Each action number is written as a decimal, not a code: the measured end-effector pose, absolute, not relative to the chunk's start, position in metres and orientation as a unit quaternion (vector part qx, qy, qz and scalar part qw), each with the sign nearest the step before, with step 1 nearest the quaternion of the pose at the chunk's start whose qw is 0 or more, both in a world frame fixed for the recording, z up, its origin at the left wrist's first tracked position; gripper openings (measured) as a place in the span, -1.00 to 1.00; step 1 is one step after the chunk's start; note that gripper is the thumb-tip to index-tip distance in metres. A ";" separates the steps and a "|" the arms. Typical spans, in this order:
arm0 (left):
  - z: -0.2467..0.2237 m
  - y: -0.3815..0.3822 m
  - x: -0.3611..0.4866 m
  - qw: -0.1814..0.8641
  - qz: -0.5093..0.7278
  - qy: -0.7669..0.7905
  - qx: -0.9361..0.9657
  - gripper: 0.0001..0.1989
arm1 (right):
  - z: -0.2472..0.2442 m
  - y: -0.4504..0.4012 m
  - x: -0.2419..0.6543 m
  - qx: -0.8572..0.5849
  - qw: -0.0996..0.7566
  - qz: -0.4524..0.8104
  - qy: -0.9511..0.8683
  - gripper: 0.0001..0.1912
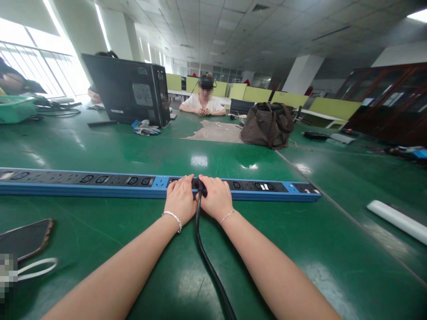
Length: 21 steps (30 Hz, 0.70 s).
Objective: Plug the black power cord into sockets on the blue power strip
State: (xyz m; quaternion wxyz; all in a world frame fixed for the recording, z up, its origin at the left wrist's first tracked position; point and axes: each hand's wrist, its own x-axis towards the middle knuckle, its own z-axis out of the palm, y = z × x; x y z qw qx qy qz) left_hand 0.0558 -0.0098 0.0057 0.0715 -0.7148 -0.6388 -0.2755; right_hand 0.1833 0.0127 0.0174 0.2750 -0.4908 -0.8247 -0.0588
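A long blue power strip (113, 192) with black and blue sockets lies across the green table in front of me. Over its top, right of the middle, rests my left hand (181, 195), its fingers closed round the strip beside the black power cord's plug (200, 185). My right hand (216, 195) is closed on that plug, thumb and fingers against it, at one of the sockets. From between my hands the black power cord (207, 258) runs down toward me. My fingers partly hide the plug's front, so how deep it sits cannot be seen.
A black computer case (130, 91) and crumpled work gloves (146, 128) stand beyond the strip. A brown bag (267, 125) sits farther right. A phone (26, 238) lies left, a white bar (398, 221) right. Another person (203, 100) sits opposite.
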 end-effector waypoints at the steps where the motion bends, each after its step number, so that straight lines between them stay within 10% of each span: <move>1: 0.006 -0.010 0.056 0.074 -0.274 -0.635 -0.718 -0.50 | 0.016 0.013 0.186 -0.490 0.278 -0.054 -0.824 -0.57; 21: 0.034 -0.007 0.049 0.132 -0.228 -0.566 -0.781 -0.61 | 0.006 0.016 0.251 -0.535 0.253 -0.063 -0.804 -0.60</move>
